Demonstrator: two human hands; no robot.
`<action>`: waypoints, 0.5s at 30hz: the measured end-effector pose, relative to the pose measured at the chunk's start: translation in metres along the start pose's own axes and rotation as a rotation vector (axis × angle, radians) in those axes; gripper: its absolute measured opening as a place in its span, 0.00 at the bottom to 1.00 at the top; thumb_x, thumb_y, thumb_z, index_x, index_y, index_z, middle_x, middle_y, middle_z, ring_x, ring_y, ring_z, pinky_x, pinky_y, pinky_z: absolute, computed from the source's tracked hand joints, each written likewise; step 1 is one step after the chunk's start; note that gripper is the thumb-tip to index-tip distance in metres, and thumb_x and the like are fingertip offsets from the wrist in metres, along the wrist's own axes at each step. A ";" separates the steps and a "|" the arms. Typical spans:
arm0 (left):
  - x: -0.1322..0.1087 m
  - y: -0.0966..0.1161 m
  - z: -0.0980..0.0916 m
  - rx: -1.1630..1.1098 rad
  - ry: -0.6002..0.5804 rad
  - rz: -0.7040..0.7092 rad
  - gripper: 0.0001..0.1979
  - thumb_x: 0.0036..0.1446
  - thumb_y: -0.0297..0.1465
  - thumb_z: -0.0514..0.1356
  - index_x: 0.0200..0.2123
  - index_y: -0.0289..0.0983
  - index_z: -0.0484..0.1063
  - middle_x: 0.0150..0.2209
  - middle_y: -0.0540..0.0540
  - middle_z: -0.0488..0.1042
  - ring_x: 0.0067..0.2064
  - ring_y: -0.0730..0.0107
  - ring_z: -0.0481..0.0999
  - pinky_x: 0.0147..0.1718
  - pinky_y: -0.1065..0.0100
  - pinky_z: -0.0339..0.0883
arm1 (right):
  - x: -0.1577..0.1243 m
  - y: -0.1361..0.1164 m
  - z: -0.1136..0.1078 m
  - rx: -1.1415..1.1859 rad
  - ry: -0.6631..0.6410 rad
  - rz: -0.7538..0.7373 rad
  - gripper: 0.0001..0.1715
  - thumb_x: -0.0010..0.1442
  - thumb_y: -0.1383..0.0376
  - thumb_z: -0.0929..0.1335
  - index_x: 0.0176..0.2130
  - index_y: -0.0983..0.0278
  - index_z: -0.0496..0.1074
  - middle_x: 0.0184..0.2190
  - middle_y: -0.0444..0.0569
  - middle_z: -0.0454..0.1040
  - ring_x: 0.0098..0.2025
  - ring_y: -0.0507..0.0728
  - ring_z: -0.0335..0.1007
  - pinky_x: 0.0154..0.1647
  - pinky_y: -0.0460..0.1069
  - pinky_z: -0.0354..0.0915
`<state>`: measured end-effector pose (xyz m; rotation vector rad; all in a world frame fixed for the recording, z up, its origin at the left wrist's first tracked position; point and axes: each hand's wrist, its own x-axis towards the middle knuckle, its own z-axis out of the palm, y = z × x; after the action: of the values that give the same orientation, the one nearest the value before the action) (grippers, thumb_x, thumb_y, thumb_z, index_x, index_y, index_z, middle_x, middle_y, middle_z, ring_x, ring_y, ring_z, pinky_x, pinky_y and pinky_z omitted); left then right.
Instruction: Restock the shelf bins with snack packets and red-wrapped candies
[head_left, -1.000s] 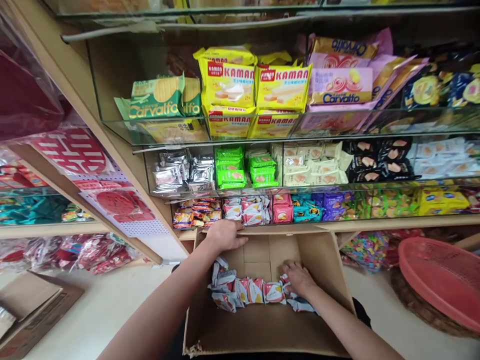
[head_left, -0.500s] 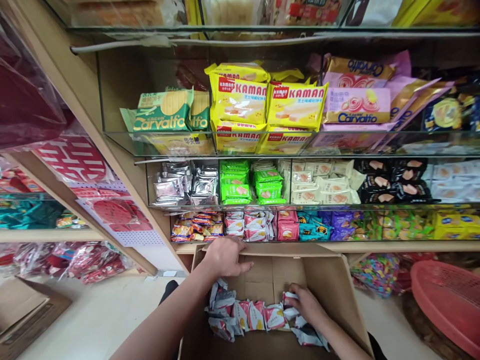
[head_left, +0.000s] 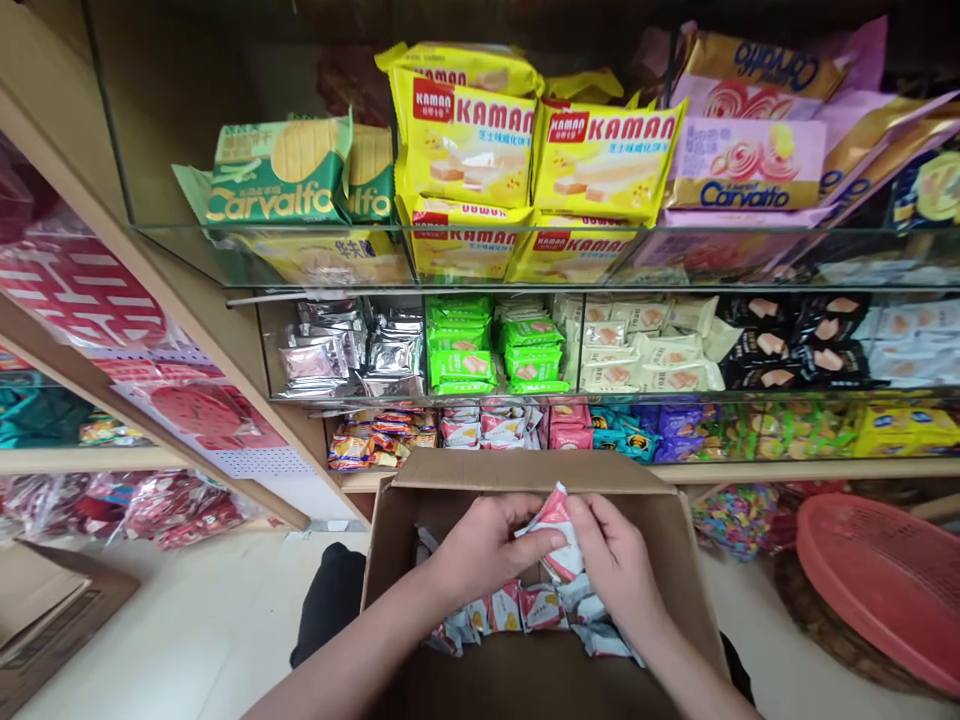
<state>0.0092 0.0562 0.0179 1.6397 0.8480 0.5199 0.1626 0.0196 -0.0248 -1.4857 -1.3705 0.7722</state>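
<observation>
Over an open cardboard box (head_left: 637,535), my left hand (head_left: 499,540) and my right hand (head_left: 609,545) meet around a small pink-and-white snack packet (head_left: 559,540). Fingers of both hands press on it from either side, and the packet is tilted with one corner up. Below, inside the box, several similar packets (head_left: 504,608) lie in a row, pink and white faces up in the middle and silvery ones at the ends. My forearms hide part of the row.
Glass-fronted shelves rise behind the box, with yellow wafer packs (head_left: 465,140), green packs (head_left: 277,170) and a low row of pink-and-white packets (head_left: 510,427). A red plastic basket (head_left: 877,580) stands at right, another cardboard box (head_left: 45,610) at left.
My left hand has left the box's far edge and come to the packet. The right hand has lifted that packet from the row. The view has shifted closer to the shelves.
</observation>
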 end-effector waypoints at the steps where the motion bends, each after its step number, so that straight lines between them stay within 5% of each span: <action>1: 0.000 0.000 0.003 -0.081 -0.033 -0.051 0.19 0.50 0.42 0.53 0.39 0.35 0.68 0.33 0.46 0.73 0.32 0.70 0.73 0.29 0.72 0.66 | 0.003 -0.003 0.001 0.004 0.035 0.020 0.19 0.56 0.52 0.58 0.25 0.63 0.63 0.20 0.42 0.63 0.23 0.51 0.59 0.24 0.43 0.56; 4: 0.000 -0.004 0.005 -0.200 -0.038 -0.157 0.19 0.51 0.44 0.52 0.35 0.34 0.68 0.26 0.48 0.72 0.25 0.74 0.72 0.21 0.75 0.62 | 0.006 -0.004 0.003 0.072 0.024 0.089 0.21 0.56 0.51 0.58 0.23 0.63 0.61 0.17 0.41 0.60 0.20 0.49 0.55 0.19 0.43 0.53; 9: 0.003 0.004 -0.009 -0.118 -0.037 -0.099 0.22 0.55 0.45 0.46 0.33 0.33 0.68 0.26 0.47 0.73 0.26 0.75 0.72 0.23 0.75 0.63 | 0.013 -0.007 -0.011 0.299 -0.244 0.089 0.16 0.53 0.54 0.63 0.36 0.62 0.67 0.27 0.43 0.69 0.28 0.51 0.64 0.28 0.44 0.62; 12: 0.020 0.016 -0.029 0.155 -0.054 0.025 0.21 0.57 0.43 0.42 0.36 0.35 0.68 0.32 0.47 0.75 0.30 0.74 0.73 0.29 0.74 0.65 | 0.033 -0.010 -0.029 0.222 -0.273 -0.010 0.16 0.52 0.57 0.65 0.39 0.62 0.67 0.30 0.46 0.72 0.31 0.52 0.66 0.33 0.46 0.63; 15: 0.053 0.018 -0.055 0.649 0.084 0.136 0.18 0.58 0.38 0.43 0.44 0.38 0.66 0.44 0.48 0.71 0.45 0.71 0.69 0.44 0.71 0.60 | 0.069 -0.005 -0.046 -0.017 -0.160 -0.155 0.16 0.52 0.59 0.64 0.41 0.63 0.66 0.35 0.48 0.72 0.35 0.54 0.67 0.37 0.48 0.62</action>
<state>0.0072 0.1302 0.0427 2.2918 1.0386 0.4314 0.2143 0.0770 0.0064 -1.3352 -1.5962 0.7952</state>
